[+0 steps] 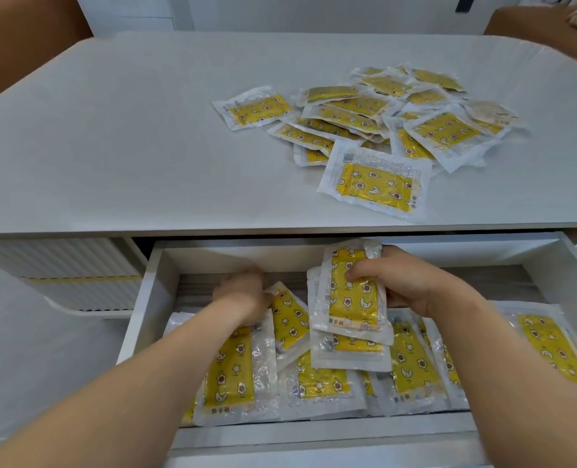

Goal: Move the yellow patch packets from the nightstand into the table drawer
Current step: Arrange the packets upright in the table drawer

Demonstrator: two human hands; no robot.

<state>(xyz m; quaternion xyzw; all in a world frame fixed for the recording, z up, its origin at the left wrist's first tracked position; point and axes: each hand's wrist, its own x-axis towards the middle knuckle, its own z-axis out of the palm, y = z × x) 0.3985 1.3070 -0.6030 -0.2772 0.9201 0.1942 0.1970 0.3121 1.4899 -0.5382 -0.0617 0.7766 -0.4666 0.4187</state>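
The white drawer [138,298] stands pulled open below the table top [128,130]. Several yellow patch packets [233,376] in clear wrappers lie flat across its floor. My right hand [412,282] grips a small stack of packets [351,298], held upright over the middle of the drawer. My left hand [243,292] is inside the drawer at the back left, its fingers curled onto the corner of one tilted packet [289,319]. A pile of several more packets [381,116] lies on the table top at the right, with one large packet [375,182] nearest the front edge.
A white ribbed cabinet front [61,265] sits to the left of the drawer under the table. Brown seats [27,38] stand behind the table at the far left and far right. The table's left half is bare grey surface.
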